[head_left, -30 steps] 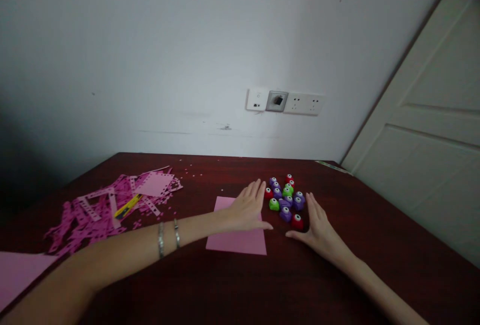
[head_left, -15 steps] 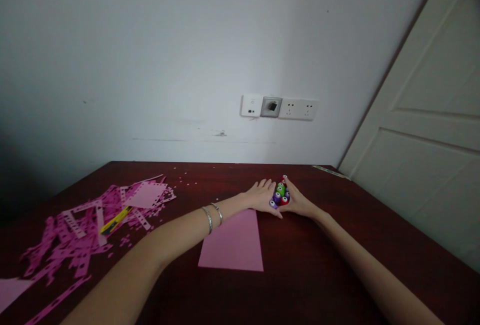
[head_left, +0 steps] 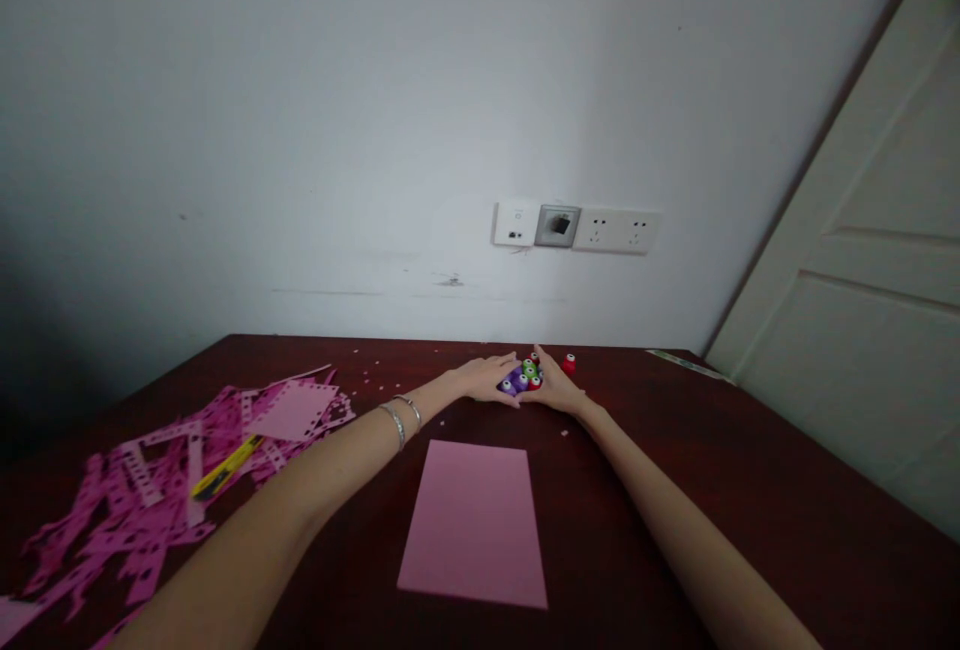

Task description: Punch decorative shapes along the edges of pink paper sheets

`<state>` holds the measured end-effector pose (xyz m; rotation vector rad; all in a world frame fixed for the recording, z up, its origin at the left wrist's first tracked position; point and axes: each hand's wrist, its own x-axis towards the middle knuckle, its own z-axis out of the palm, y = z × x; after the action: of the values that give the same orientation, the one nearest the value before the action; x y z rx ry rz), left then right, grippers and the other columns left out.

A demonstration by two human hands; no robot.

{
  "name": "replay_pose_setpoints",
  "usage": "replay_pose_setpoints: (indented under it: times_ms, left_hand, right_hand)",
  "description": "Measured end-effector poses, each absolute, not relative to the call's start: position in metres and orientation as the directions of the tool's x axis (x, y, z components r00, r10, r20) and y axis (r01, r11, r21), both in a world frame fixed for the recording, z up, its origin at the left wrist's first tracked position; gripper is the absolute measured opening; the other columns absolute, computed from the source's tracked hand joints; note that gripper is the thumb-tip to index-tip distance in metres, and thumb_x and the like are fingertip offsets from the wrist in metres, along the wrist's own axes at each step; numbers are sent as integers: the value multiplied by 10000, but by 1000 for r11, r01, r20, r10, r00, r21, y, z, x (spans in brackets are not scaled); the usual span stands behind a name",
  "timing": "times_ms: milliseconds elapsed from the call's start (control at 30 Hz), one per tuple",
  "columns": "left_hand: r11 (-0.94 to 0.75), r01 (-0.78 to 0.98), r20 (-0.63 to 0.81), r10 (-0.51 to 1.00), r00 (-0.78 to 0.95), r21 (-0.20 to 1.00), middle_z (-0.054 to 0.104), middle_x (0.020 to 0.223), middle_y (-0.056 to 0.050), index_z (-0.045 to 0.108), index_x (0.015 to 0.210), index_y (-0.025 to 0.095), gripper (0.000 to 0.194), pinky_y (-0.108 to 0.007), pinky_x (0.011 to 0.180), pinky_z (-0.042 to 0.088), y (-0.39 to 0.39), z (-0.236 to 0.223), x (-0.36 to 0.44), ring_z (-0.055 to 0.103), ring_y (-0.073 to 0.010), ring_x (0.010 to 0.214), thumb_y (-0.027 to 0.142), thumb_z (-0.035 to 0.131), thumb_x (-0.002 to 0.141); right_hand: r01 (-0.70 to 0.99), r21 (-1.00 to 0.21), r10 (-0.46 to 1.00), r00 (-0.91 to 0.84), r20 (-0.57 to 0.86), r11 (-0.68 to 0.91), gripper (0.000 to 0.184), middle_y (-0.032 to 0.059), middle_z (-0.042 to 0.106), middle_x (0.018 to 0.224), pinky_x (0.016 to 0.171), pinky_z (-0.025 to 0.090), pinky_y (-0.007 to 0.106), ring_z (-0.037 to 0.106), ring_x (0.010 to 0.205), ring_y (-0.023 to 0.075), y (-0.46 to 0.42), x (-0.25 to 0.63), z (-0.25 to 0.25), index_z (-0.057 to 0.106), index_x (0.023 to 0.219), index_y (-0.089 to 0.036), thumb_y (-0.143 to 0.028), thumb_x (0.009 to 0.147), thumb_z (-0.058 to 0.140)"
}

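A cluster of small one-eyed toys (head_left: 523, 377), purple, green and red, sits at the far part of the table between my two hands. My left hand (head_left: 487, 377) cups the cluster from the left, its thumb at the near side. From the right, my right hand (head_left: 556, 385) curves around the same toys, thumb and fingers apart. Together the hands hold the group; parts of it are hidden by the fingers. One red toy (head_left: 570, 363) stands apart, just to the right of my right hand.
Nearer on the dark red table lies a pink sheet (head_left: 476, 525). At left is a heap of punched pink paper strips (head_left: 142, 475) with a yellow cutter (head_left: 226, 468) on it. A thin patterned strip (head_left: 690, 365) lies far right, by the wall.
Both hands have shifted left and away with the cluster between them, off the pink sheet's far edge. A red toy is left outside my right hand. The camera view has shifted slightly.
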<state>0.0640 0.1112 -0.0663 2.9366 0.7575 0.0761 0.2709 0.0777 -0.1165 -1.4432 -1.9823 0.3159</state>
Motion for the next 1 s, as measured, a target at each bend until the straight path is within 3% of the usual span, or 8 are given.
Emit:
replay_pose_setpoints:
  times_ms: [400,533,667,767,867,1000]
  left_hand:
    - [-847,521,73,529,845,105,242,1461,-142,222,1407,127,805,-322,1047,241,163,-72,8,275,-260,1320,586,482,799]
    - [-831,549,83,556,827,92,228,1467,-131,200,1414,156,761,-336,1042,255,163,-72,2,286,-260,1316,550,473,822]
    - [-823,564,126,568,814,65,274,1442,-169,218,1403,108,807,-365,1042,272,150,-67,2,321,-276,1297,581,476,803]
    - [-818,573,265,565,781,53,347,1408,-170,281,1372,84,702,-351,1052,272,136,-63,4,350,-247,1283,524,436,848]
    - [-845,535,428,486,762,8,408,1375,-141,393,1302,93,459,-314,1058,272,118,-62,14,370,-188,1271,332,357,912]
    - [-929,349,402,275,873,-122,413,1372,-131,505,1192,94,358,-299,1069,249,80,-62,51,345,-166,1283,190,331,895]
  right_hand:
    - [761,-537,894,-126,429,365,1150,227,296,1383,1040,299,423,319,1286,322,126,212,-119,120,1424,-103,-612,569,695]
    - [782,-520,891,-97,444,345,1169,257,338,1352,1017,320,443,362,1255,340,128,206,-118,120,1418,-59,-622,567,691]
    - [797,-492,877,-93,471,349,1139,238,345,1371,1020,324,439,366,1257,339,116,212,-115,150,1417,-83,-621,571,690]
    - [807,-473,857,-77,510,354,944,202,364,1379,1013,343,424,370,1264,302,98,231,-110,203,1404,-117,-597,696,603]
    - [822,-451,817,-30,575,347,614,165,448,1324,1014,345,403,425,1225,250,78,264,-102,320,1344,-141,-486,852,448]
    - [853,-446,750,104,653,270,393,171,574,1131,950,397,425,537,1066,258,53,317,-96,483,1171,-121,-363,880,377]
